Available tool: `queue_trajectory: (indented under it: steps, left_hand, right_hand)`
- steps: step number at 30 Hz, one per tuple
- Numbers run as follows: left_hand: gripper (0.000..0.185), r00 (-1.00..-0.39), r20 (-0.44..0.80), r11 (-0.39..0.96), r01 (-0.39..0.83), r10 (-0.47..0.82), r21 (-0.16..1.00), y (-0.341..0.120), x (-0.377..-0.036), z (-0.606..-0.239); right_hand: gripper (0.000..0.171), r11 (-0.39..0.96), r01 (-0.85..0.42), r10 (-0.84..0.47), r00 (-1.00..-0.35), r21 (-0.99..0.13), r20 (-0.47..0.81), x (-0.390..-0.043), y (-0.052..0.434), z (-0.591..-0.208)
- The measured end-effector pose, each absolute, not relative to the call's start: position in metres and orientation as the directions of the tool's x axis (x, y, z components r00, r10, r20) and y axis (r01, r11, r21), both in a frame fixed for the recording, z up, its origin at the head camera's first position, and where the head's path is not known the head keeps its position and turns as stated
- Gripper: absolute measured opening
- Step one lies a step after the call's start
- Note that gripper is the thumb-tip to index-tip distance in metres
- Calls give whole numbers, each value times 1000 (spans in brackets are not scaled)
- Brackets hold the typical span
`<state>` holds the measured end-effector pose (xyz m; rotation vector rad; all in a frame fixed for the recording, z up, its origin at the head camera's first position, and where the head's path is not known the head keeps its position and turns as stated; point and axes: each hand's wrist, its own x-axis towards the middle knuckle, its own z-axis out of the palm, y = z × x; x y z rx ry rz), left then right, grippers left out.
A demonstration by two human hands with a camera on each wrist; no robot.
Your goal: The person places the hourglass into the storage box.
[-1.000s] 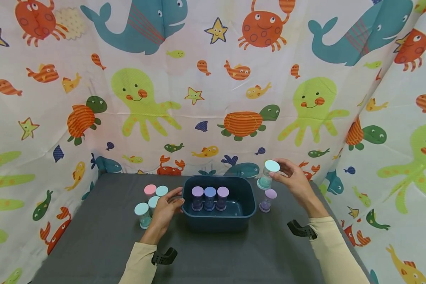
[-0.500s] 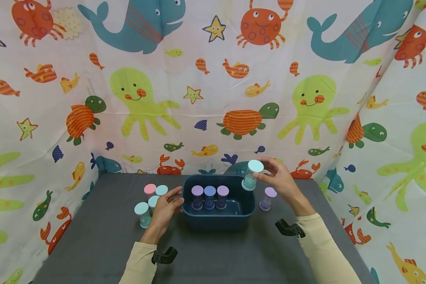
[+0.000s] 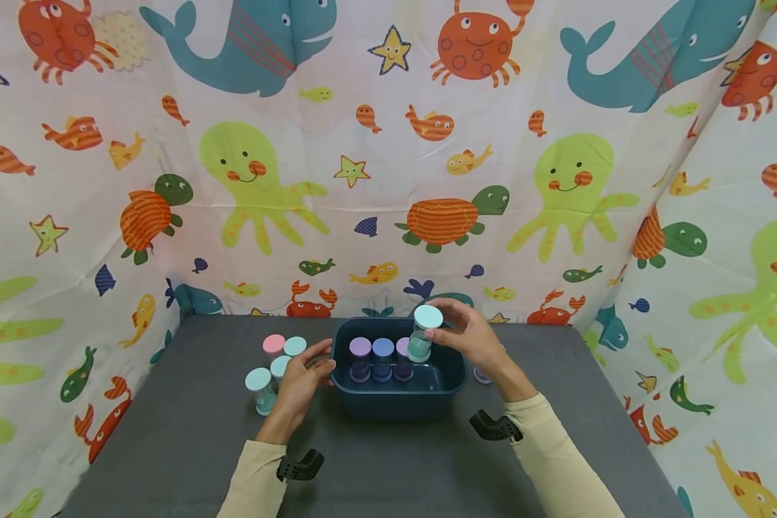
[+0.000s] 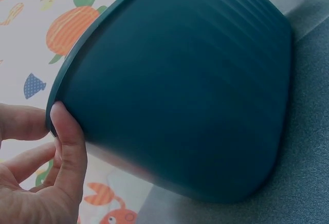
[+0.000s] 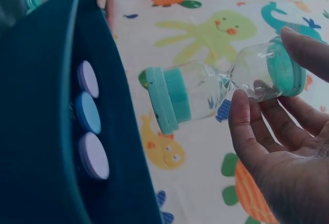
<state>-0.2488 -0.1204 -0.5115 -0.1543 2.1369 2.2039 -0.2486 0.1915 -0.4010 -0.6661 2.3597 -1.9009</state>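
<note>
My right hand (image 3: 469,338) holds a sand timer (image 5: 205,88) with mint-green caps by its upper end, over the right half of a dark blue plastic bin (image 3: 398,406). Teal sand lies in the timer's lower end. In the head view it overlaps the rightmost of three timers standing in the bin. Those are a purple timer (image 3: 360,348), a blue timer (image 3: 383,348) and another purple timer (image 5: 94,156). My left hand (image 3: 300,381) pinches the bin's left rim, thumb on one side and fingers on the other, as the left wrist view shows.
Left of the bin stand a pink-capped timer (image 3: 274,344) and several mint-capped timers (image 3: 259,380), partly behind my left hand. A purple timer (image 3: 482,375) right of the bin is mostly hidden by my right hand. A sea-animal curtain (image 3: 388,158) encloses the grey table (image 3: 388,475).
My right hand has carried the mint-green sand timer leftward, from beyond the bin's right end to over its inside. My left hand has stayed at the rim.
</note>
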Motion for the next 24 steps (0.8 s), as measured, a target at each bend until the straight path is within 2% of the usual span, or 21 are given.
queue_trajectory:
  steps: [10, 24]
  left_hand:
    - [44, -995, -104, -71, -103, -2, 992, -120, -248, -509]
    - [44, -994, -113, -71, -112, -9, 991, -120, -248, -509]
  right_hand:
    - [45, 130, -260, -415, -891, -957, 185, -252, 164, -420]
    - [43, 195, -225, -507, -856, -955, 99, -259, 136, -441]
